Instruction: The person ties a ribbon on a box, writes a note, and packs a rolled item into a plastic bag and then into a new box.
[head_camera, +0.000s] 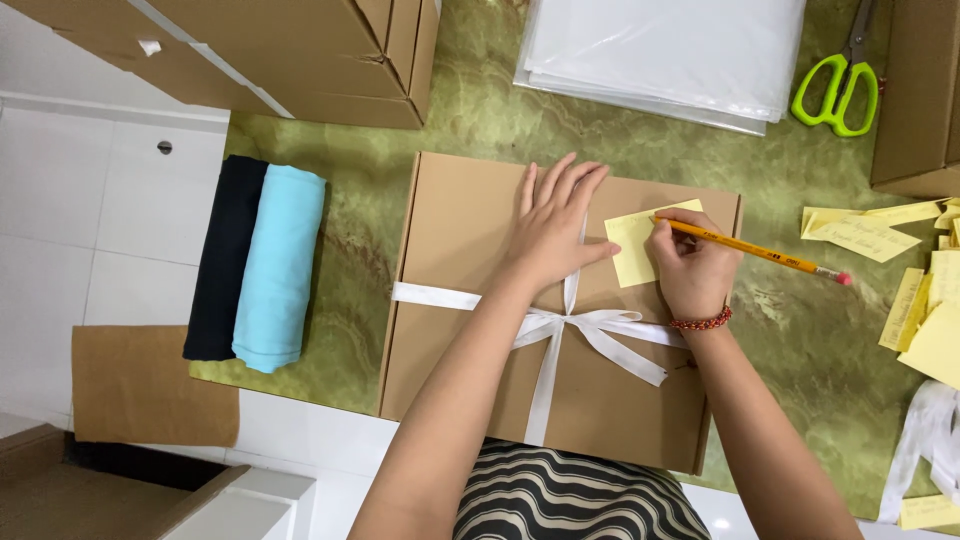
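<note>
A flat brown cardboard box (460, 300) lies on the green marble-patterned table, tied with a white ribbon (590, 328) in a bow. A yellow sticky note (632, 250) sits on the lid near its far right corner. My left hand (555, 220) rests flat on the lid with fingers spread, its thumb touching the note's left edge. My right hand (692, 262) grips a yellow pencil (760, 250) with a pink eraser, its tip on the note's top edge. A red beaded bracelet is on my right wrist.
Rolled black (222, 260) and light blue (280, 268) fabric lie left of the box. Cardboard cartons (300, 50) stand at the far left, clear plastic bags (670, 50) at the far middle, green scissors (838, 85) at the far right. More yellow notes (925, 310) lie at the right.
</note>
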